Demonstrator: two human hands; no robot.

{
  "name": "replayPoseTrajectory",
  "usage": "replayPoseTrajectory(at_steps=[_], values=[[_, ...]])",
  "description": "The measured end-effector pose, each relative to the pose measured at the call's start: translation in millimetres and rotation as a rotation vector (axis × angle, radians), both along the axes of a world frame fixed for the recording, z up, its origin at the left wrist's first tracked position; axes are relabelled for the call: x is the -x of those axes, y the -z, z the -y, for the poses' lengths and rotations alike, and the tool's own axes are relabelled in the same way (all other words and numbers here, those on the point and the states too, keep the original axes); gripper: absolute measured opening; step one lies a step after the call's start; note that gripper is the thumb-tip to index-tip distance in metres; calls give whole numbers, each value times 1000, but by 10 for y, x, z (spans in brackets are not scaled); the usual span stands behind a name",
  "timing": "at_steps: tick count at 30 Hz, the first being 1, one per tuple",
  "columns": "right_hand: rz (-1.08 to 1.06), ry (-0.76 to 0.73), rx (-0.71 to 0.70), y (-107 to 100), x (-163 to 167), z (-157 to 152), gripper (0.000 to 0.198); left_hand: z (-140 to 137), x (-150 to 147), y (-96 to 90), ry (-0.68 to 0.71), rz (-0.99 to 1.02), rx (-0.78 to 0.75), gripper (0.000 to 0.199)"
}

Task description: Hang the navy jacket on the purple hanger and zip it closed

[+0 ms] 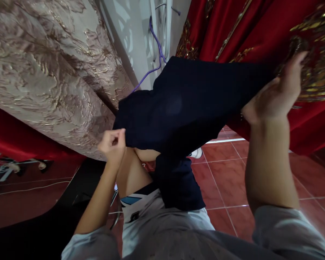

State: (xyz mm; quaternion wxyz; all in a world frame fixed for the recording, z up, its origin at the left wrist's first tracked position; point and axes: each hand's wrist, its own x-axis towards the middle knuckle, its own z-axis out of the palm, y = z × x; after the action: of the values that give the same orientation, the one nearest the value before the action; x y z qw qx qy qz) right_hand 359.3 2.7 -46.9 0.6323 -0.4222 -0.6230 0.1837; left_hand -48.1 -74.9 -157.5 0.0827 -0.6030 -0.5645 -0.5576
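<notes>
A dark navy cloth garment (184, 101) stretches between my two hands, above my lap. My left hand (114, 143) is closed in a pinch on its lower left edge. At the right end of the cloth is my right hand (276, 86), turned on its side with the thumb stretched out. Its other fingers are blurred and partly hidden, but the fabric is drawn taut towards them. Below, a dark navy piece of cloth (178, 184) drapes over my right leg; whether it belongs to the same garment I cannot tell. Behind the garment shows a purple hanger (159, 54).
A pale pink textured fabric (56, 65) with raised metallic trim hangs at the left. Red fabric (233, 32) with gold decoration hangs at the right. A white metal frame (161, 29) stands between them. Under me lie red floor tiles (222, 177); a black surface (70, 202) is at lower left.
</notes>
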Motion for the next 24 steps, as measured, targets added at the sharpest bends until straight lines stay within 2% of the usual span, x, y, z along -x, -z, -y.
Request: replayPoseTrajectory(at_steps=[2,4,5,7,9,10,13,16,18,20,22,23,24], values=[[-171,-64,42,-88,-6,72,53,103,-144,41,160,-138,89,20],[-229,-95,81,-123,72,135,46,110,-226,-16,277,-192,126,18],[-238,-98,72,-124,130,153,46,63,-225,-82,276,-164,101,16],[-292,-95,31,-113,253,141,44,-145,-135,-267,189,-71,10,17],[-367,-87,6,-109,370,56,43,-474,34,-477,121,-17,-18,32],[-389,-88,1,-117,427,-5,43,-661,124,-576,137,-20,14,35],[-371,-138,3,-166,607,-151,44,-1149,305,-814,266,-66,190,20],[-195,-255,27,-203,765,-67,42,-1322,300,-954,328,-149,170,16],[42,-411,101,-201,788,119,34,-1259,248,-995,382,-209,122,16],[300,-735,265,-169,716,320,24,-1123,205,-1002,425,-221,82,13],[472,-1169,498,-93,592,451,35,-969,179,-1003,447,-191,57,15],[505,-1311,593,-36,540,476,44,-893,167,-1014,468,-172,44,19],[506,-1348,643,33,510,476,50,-819,150,-1038,508,-160,39,22]])
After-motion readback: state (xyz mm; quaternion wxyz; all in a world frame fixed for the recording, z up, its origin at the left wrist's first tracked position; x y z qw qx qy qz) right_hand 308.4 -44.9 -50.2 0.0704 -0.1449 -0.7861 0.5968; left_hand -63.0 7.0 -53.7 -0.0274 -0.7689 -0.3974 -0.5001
